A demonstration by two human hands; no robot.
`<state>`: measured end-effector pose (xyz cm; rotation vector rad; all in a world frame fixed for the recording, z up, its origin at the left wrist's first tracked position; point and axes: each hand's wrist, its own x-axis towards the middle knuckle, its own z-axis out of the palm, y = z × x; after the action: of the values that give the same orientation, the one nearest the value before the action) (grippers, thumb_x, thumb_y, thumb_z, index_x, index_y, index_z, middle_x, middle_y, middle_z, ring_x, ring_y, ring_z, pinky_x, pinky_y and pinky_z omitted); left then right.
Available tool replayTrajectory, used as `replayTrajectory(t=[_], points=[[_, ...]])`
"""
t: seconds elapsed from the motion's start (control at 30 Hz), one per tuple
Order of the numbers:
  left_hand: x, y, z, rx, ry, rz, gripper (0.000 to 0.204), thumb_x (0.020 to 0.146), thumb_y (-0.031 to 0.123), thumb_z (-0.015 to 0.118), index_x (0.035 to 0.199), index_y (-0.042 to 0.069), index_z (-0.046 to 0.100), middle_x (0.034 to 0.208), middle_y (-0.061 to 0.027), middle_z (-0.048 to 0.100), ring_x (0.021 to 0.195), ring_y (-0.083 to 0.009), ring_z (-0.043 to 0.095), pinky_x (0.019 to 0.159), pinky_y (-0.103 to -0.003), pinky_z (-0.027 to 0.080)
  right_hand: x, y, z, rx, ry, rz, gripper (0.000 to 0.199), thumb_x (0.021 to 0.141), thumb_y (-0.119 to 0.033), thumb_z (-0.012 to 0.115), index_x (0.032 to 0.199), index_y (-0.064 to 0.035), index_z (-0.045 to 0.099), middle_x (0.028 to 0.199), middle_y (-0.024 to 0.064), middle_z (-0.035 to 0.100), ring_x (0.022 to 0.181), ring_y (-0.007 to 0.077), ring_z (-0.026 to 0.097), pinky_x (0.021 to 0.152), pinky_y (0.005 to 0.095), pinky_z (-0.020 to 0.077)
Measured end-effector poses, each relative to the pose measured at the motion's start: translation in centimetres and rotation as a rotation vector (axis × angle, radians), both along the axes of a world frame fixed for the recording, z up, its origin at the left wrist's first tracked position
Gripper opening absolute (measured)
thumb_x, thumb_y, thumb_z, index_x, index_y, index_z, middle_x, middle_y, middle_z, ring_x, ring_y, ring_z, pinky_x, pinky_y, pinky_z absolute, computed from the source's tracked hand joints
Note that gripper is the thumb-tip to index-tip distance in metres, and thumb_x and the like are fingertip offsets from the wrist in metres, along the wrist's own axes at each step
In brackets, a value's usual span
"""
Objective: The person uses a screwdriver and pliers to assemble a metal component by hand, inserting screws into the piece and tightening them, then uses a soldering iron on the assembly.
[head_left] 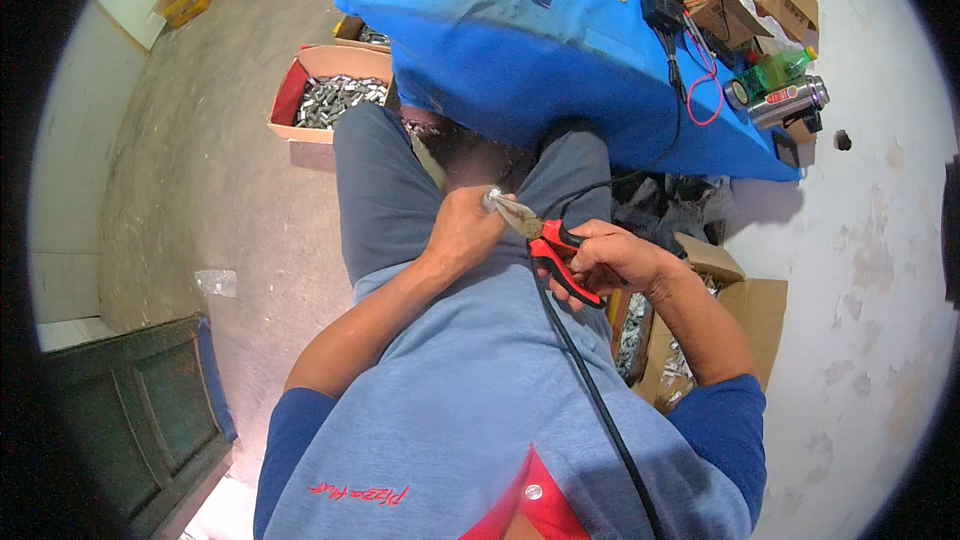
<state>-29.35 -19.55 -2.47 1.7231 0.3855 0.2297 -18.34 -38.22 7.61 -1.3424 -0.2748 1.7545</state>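
Before a blue-draped table [480,50], a person's left hand [463,232] pinches a small silvery piece [490,197] while the right hand [618,258] grips red-handled pliers [541,243].

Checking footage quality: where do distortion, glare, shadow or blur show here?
All in the head view: black corners frame the round image; the pale left wall bows near the rim; bright highlights sit on the steel flask; shadow darkens the space under the blue cloth; the pliers look fairly sharp.

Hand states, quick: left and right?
Left hand: closed around a small silvery piece.
Right hand: holding the red-and-black pliers by the handles.
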Motion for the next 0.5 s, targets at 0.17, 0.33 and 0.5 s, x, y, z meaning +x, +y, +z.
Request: replayTrajectory(t=[0.17,0.33,0.5], points=[[0.1,-0.1,-0.6,-0.011,-0.006,0.041,0.031,0.093,0.023,0.062,0.070,0.001,0.062,0.060,-0.0006,0.055,0.059,-0.0064,0.048,0.052,-0.030,0.039,-1.4,0.3,-0.2,0.018,0.017,-0.081,0.031,0.079,-0.017,0.054,0.100,0.0047,0.060,0.082,0.0166,0.067,0.060,0.0214,0.065,0.045,0.0260,0.0444],[0.4,-0.2,-0.7,-0.033,-0.041,0.172,0.034,0.092,0.025,0.062,0.070,-0.001,0.063,0.058,-0.0150,0.057,0.051,-0.0204,0.054,0.052,-0.038,0.043,-3.1,0.7,-2.9,0.205,0.282,-0.170,0.034,0.078,-0.016,0.052,0.101,0.0068,0.059,0.083,0.0201,0.066,0.058,0.0264,0.064,0.047,0.0314,0.0486],[1.4,-1.7,2.1,0.194,-0.188,0.043,0.038,0.092,0.024,0.062,0.063,0.000,0.053,0.053,-0.0123,0.045,0.050,-0.0138,0.045,0.049,-0.037,0.038,-4.0,0.4,-4.6,0.350,0.638,-0.126,0.040,0.076,-0.018,0.053,0.106,0.0091,0.057,0.085,0.0239,0.065,0.057,0.0304,0.064,0.042,0.0329,0.0487]])
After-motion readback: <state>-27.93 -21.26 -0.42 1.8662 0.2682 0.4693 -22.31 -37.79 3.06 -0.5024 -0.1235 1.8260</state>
